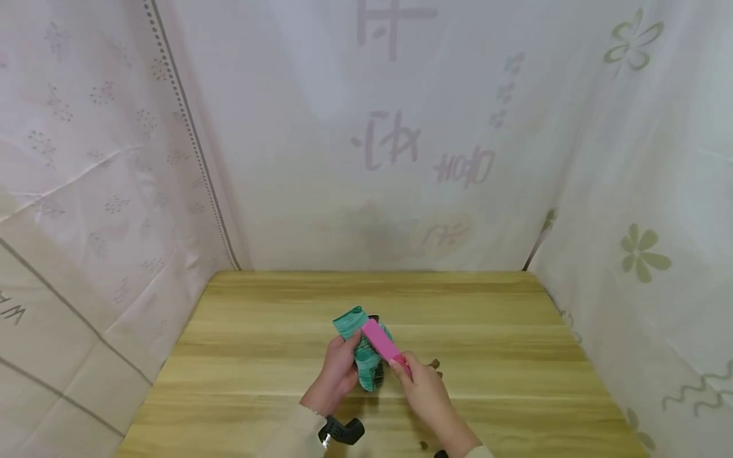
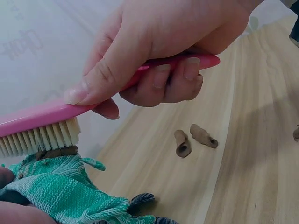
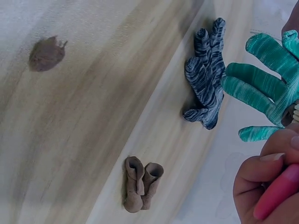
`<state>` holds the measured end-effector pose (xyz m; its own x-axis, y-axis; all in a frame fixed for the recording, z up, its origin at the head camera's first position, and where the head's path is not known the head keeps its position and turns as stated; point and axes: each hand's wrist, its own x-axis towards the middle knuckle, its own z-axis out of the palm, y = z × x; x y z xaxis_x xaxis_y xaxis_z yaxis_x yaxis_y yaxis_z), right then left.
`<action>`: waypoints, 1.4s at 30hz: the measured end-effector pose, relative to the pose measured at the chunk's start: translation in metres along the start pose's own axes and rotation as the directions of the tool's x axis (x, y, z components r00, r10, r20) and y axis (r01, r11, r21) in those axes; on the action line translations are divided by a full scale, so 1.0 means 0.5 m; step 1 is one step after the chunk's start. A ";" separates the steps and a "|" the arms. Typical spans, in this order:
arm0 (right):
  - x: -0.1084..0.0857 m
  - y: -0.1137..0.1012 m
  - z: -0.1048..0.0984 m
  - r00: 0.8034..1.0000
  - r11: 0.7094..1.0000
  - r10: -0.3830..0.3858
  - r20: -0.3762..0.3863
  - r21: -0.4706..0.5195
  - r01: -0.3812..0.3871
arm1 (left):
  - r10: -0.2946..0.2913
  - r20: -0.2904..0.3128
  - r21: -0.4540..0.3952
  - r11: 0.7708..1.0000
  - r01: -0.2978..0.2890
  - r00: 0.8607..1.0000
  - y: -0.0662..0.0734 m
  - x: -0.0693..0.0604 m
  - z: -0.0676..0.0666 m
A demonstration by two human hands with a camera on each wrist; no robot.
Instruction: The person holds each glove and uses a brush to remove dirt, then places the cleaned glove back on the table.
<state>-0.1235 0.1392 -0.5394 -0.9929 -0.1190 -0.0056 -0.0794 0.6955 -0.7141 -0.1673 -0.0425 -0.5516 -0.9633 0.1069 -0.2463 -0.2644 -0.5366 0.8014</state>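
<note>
right grip around pink brush, left grip around green glove, woodgrain tabletop below, patterned cloth behind

From overhead, the head view peers forward and down across the worktop; both wrist views, much nearer, share the brush and green glove.

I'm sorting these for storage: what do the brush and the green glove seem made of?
Pink brush: probably plastic, given its smooth, slightly glossy body; its pale bristles could be natural or synthetic. Green glove: apparently knitted yarn, matte, judging by visible stitches; fibre unclear.
</note>
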 end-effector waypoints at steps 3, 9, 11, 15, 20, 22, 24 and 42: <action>0.000 0.007 -0.009 1.000 1.000 0.019 -0.011 0.004 -0.018 | -0.008 0.023 -0.014 1.000 0.009 1.000 -0.002 0.008 0.010; -0.015 0.021 -0.016 0.998 0.998 0.055 -0.013 0.025 -0.054 | -0.033 0.022 -0.048 0.998 0.034 0.999 -0.008 0.016 0.020; -0.024 0.026 -0.016 0.997 0.997 0.071 -0.018 0.028 -0.070 | -0.046 0.032 -0.048 0.998 0.047 0.998 -0.012 0.014 0.021; -0.034 0.029 -0.003 0.997 0.997 0.064 -0.033 0.038 -0.063 | -0.060 0.053 -0.050 0.997 0.063 0.997 -0.012 0.006 0.008; -0.022 0.008 0.034 1.000 0.997 -0.008 0.007 0.078 0.008 | -0.029 0.003 -0.039 0.999 0.029 1.000 0.013 -0.004 -0.038; -0.015 -0.002 0.047 0.999 0.995 -0.029 0.033 0.096 0.026 | -0.014 -0.024 -0.028 1.000 0.014 1.000 0.022 -0.011 -0.056; -0.012 -0.010 0.052 0.999 0.993 -0.037 0.038 0.115 0.033 | -0.011 -0.022 -0.010 1.000 0.011 1.000 0.025 -0.018 -0.067; 0.011 -0.037 0.035 0.997 0.995 -0.080 -0.002 0.061 0.080 | -0.025 0.010 0.056 0.998 0.024 1.000 -0.006 -0.039 -0.049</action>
<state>-0.1257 0.1131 -0.5384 -0.9836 -0.1722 0.0529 -0.1525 0.6392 -0.7538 -0.1465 -0.0635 -0.5625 -0.9569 0.1287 -0.2602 -0.2896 -0.4863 0.8244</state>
